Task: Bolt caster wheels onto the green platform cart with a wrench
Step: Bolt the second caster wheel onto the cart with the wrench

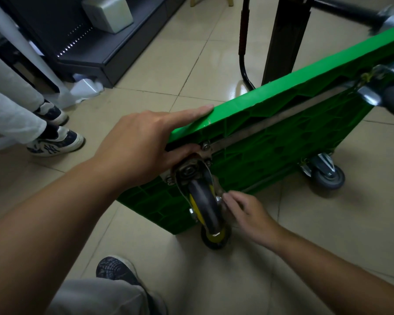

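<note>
Green cart (pixel 282 142) tipped up on its long edge on the tiled floor (pixel 168 64), ribbed underside facing the camera.

Left hand (pixel 141 144) grips the cart at the near top corner. Its index finger (pixel 191 112) lies straight along the top edge and its thumb (pixel 182 151) is tucked under, against the underside just above the caster's mounting plate (pixel 189 170). The other fingers are hidden behind the edge.

Caster wheel (pixel 205 205), black tyre on a yellow hub, hangs from that plate at the near corner. Bolts (pixel 205 145) show at the plate's top edge, where a metal strip (pixel 271 119) starts and runs along the underside toward the far end.

Right hand (pixel 248 212) is at the wheel's right side. Its fingers are curled and bunched narrow, with the fingertips (pixel 228 197) at the axle nut (pixel 218 198). Blurred; cannot tell whether they pinch it.

Grey caster (pixel 329 176) at the far bottom corner, on the floor.

Another person's sneakers (pixel 55 145) stand to the left, well apart from the cart. Wearer's own shoe (pixel 114 269) near the bottom of the view.
</note>
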